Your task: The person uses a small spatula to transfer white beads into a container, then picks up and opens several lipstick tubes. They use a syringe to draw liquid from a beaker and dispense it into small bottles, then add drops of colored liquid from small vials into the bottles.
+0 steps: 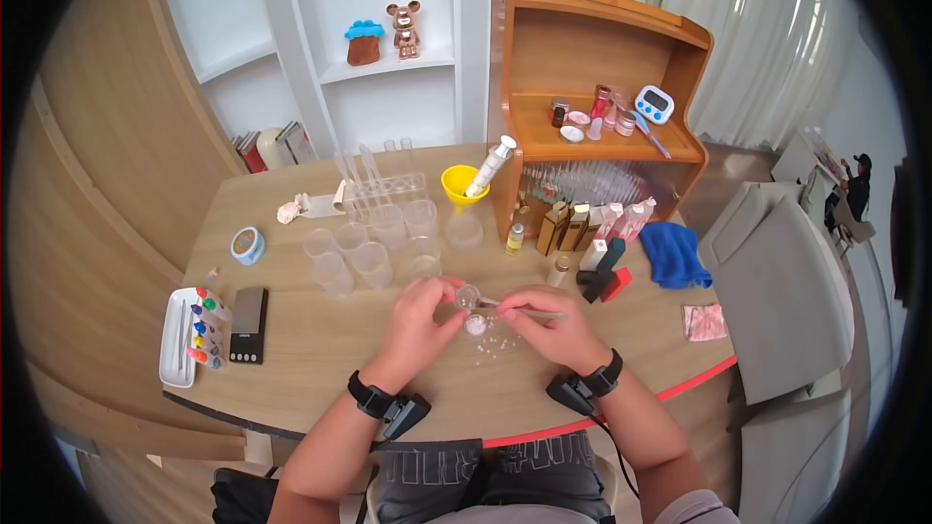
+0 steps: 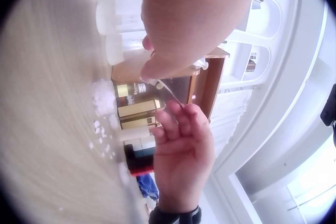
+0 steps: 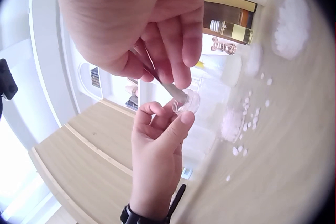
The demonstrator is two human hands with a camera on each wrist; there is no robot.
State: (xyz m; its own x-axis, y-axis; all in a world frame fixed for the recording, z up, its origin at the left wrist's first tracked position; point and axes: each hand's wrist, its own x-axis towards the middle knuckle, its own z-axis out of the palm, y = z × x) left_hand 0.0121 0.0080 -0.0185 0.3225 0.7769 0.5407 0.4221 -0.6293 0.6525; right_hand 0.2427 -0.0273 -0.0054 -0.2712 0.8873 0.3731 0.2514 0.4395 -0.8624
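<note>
My left hand [image 1: 419, 320] pinches a small clear jar [image 1: 468, 297] above the table, tilted, its mouth facing my right hand [image 1: 555, 325]. Between the right fingers and thumb is a thin metal spatula [image 3: 167, 85], its flat end at the mouth of the jar in the right wrist view. Just below, another small clear container [image 1: 476, 325] of pale pink-white pellets stands on the table. Loose pellets [image 1: 497, 343] lie scattered beside it. From the left wrist, my left hand [image 2: 194, 24] hides most of the jar, while the spatula [image 2: 172, 94] shows beyond the thumb.
Several plastic cups [image 1: 371, 264] and a test-tube rack [image 1: 388, 192] stand beyond my left hand. A yellow funnel [image 1: 458, 180] holds a syringe-like tube. Boxes [image 1: 553, 227] and a wooden cabinet [image 1: 602, 68] are behind my right hand. Leftward lie a black scale [image 1: 249, 328] and a white tray [image 1: 178, 354].
</note>
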